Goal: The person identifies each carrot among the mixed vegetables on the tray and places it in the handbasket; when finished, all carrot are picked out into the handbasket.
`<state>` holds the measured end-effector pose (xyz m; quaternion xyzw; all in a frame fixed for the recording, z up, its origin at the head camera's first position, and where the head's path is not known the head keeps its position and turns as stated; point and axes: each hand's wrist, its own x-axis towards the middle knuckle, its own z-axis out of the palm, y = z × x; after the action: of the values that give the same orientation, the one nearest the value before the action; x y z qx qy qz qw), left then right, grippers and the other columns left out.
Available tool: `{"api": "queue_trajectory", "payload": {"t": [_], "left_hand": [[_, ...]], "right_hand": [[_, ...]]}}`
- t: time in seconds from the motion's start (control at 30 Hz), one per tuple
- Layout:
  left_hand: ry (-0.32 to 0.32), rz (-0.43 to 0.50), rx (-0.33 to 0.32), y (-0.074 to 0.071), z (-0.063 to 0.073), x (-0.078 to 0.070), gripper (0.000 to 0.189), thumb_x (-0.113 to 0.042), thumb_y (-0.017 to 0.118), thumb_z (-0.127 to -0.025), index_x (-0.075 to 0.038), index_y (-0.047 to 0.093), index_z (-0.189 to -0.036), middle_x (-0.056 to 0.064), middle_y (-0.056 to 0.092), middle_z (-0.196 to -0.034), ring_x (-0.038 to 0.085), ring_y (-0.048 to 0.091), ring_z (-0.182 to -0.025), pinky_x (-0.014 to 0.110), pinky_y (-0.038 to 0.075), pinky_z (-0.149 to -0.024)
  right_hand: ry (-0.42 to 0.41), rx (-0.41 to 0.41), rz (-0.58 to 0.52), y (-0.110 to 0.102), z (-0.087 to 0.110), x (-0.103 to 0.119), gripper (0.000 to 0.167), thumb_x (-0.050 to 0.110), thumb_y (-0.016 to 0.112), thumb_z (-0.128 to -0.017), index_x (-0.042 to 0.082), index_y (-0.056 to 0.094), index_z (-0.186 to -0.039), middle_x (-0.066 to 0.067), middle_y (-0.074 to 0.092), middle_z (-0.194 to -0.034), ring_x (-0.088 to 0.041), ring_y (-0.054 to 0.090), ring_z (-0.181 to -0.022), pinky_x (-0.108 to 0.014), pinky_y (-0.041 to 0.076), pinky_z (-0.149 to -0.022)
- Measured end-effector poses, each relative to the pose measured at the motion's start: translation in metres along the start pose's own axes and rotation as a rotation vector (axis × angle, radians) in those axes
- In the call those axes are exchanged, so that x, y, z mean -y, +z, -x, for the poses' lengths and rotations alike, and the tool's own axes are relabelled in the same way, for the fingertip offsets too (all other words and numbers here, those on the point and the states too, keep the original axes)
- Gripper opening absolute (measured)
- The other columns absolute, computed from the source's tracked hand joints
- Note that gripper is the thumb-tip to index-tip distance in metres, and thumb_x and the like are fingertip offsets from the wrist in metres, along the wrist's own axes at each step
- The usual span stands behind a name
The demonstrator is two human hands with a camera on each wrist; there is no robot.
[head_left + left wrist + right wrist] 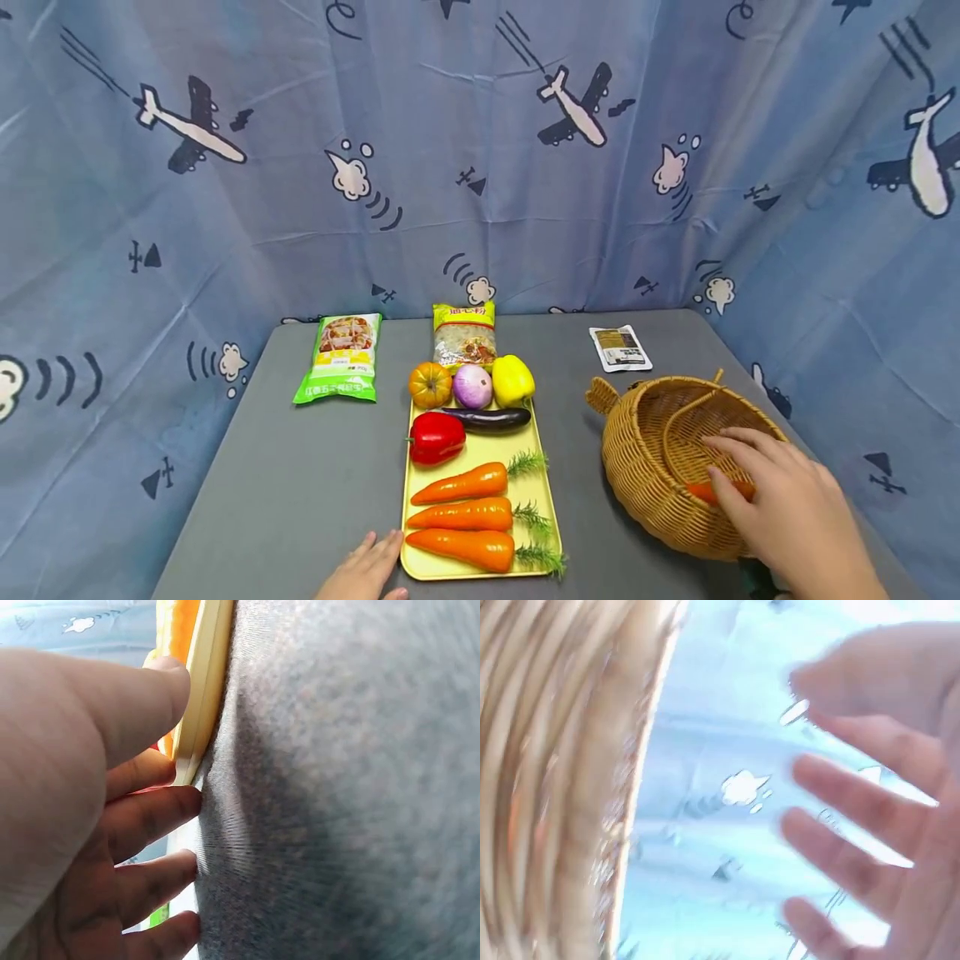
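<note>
My right hand (787, 492) is over the wicker basket (645, 467), fingers spread with nothing between them. An orange carrot (702, 492) lies inside the basket, partly hidden behind that hand. In the right wrist view the fingers stand apart from the basket's woven wall (562, 765). My left hand (365, 570) rests on the table with fingers extended, right at the near left corner of the yellow tray (442, 568). On the tray lie three carrots (468, 515) with green tops, a red bell pepper (437, 438) and an eggplant (491, 420).
At the tray's far end sit a small pumpkin (431, 385), a purple onion (473, 387) and a yellow bell pepper (513, 381). Behind them is a pasta bag (465, 337). A green food bag (341, 358) lies left, a small white packet (620, 348) right. Curtains (480, 167) surround the table.
</note>
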<state>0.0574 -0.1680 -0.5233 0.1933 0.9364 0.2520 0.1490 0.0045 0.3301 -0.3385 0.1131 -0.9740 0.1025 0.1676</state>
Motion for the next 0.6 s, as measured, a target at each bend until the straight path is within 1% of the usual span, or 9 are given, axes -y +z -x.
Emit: {"api": "queue_trajectory", "payload": {"t": [0.03,0.13,0.23,0.33,0.43,0.5,0.6], "left_hand": [[0.0,0.002,-0.001,0.0,0.0,0.0,0.074,-0.045,0.065,-0.104,0.01,0.051,-0.151,0.029,0.056,-0.149,0.06,0.049,-0.136,0.073,0.047,-0.104],[-0.021,0.027,0.013,0.001,0.0,0.001,0.076,-0.047,0.066,-0.104,0.01,0.05,-0.152,0.03,0.056,-0.15,0.061,0.048,-0.136,0.076,0.045,-0.103],[-0.042,0.048,0.025,0.001,-0.001,0.003,0.079,-0.049,0.066,-0.103,0.01,0.049,-0.153,0.031,0.055,-0.151,0.061,0.046,-0.137,0.077,0.044,-0.104],[-0.054,0.045,0.042,0.0,-0.001,0.004,0.081,-0.052,0.065,-0.103,0.01,0.048,-0.153,0.03,0.054,-0.151,0.061,0.045,-0.138,0.075,0.043,-0.106],[-0.045,0.041,0.058,-0.001,-0.001,0.005,0.08,-0.052,0.064,-0.104,0.009,0.048,-0.154,0.029,0.054,-0.152,0.059,0.045,-0.139,0.069,0.043,-0.112],[-0.034,0.039,0.064,-0.003,0.0,0.005,0.079,-0.051,0.064,-0.105,0.009,0.048,-0.154,0.029,0.054,-0.152,0.058,0.046,-0.14,0.064,0.042,-0.115],[-0.031,0.038,0.072,-0.007,0.0,0.004,0.078,-0.051,0.063,-0.105,0.009,0.049,-0.154,0.028,0.054,-0.152,0.058,0.046,-0.14,0.06,0.041,-0.117]], "right_hand": [[-0.048,-0.081,-0.025,0.0,0.003,0.007,0.039,0.012,0.087,-0.079,0.01,0.079,-0.117,-0.017,0.07,-0.123,-0.047,0.065,-0.105,-0.071,0.048,-0.077],[-0.132,-0.202,-0.113,-0.001,0.005,0.03,0.044,0.008,0.085,-0.077,0.01,0.078,-0.12,-0.014,0.069,-0.126,-0.044,0.065,-0.104,-0.067,0.048,-0.081],[-0.218,-0.235,-0.191,0.005,0.003,0.051,0.047,0.007,0.084,-0.077,0.012,0.079,-0.123,-0.01,0.069,-0.127,-0.04,0.067,-0.104,-0.062,0.05,-0.085],[-0.276,-0.21,-0.254,0.017,-0.002,0.072,0.049,0.008,0.086,-0.079,0.017,0.078,-0.126,-0.004,0.07,-0.128,-0.033,0.068,-0.108,-0.059,0.053,-0.086],[-0.334,-0.143,-0.295,0.035,-0.008,0.093,0.052,0.011,0.09,-0.08,0.021,0.078,-0.129,0.003,0.07,-0.129,-0.024,0.069,-0.112,-0.055,0.057,-0.088],[-0.362,-0.072,-0.302,0.049,-0.012,0.107,0.049,0.016,0.09,-0.083,0.024,0.077,-0.13,0.006,0.069,-0.129,-0.019,0.068,-0.113,-0.052,0.059,-0.088],[-0.384,0.056,-0.314,0.069,-0.018,0.126,0.042,0.023,0.088,-0.089,0.025,0.077,-0.13,0.006,0.069,-0.129,-0.017,0.066,-0.116,-0.05,0.059,-0.091]]}}
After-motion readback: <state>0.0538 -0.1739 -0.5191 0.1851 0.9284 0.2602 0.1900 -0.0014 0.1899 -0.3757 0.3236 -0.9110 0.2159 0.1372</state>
